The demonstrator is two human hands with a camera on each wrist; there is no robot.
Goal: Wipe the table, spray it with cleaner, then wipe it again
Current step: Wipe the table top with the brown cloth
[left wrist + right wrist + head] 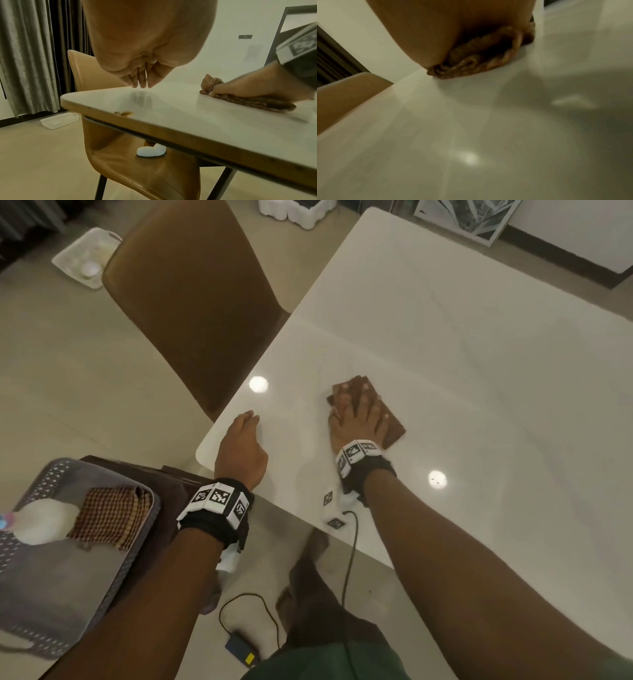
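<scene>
Wipe in progress, which pass unclear.
R hand [356, 419] flat, fingers spread, presses cloth [394, 429] on table [479, 354]; L hand [241, 446] empty, fingertips resting; spray bottle [41, 523] in tray [144, 535] behind L wrist.

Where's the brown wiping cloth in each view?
Head: brown cloth centre, flat under the right hand.
Left wrist: right side, under that hand.
Right wrist: upper centre, bunched beneath the palm.
Shared landmark: white table.
</scene>
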